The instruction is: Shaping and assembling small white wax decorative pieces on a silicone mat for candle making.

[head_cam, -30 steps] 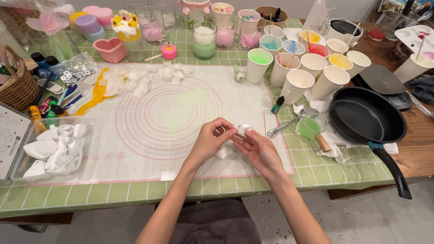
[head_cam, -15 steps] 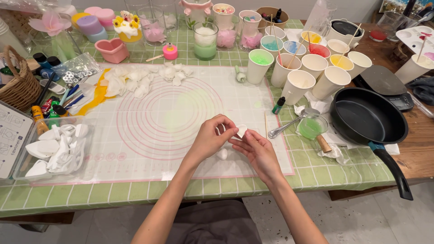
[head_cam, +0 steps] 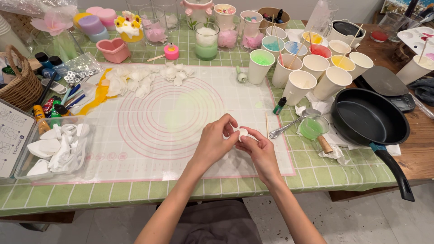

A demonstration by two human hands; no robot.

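My left hand (head_cam: 216, 141) and my right hand (head_cam: 259, 150) meet over the near right part of a white silicone mat (head_cam: 153, 117) printed with pink rings. Between the fingertips of both hands is a small white soft piece (head_cam: 239, 133), pinched from either side and partly hidden by the fingers. A little white patch lies on the mat under my hands. Several white petal-shaped pieces (head_cam: 135, 81) lie at the mat's far left.
Paper cups (head_cam: 300, 83) of coloured liquid crowd the far right. A black frying pan (head_cam: 368, 119), a small green-filled glass (head_cam: 312, 128) and a metal spoon (head_cam: 289, 126) sit right. A clear tray of white moulds (head_cam: 54, 147) and a wicker basket (head_cam: 18, 81) stand left.
Both hands stay together on the white piece; the fingers have shifted slightly around it. Nothing else on the table has moved.
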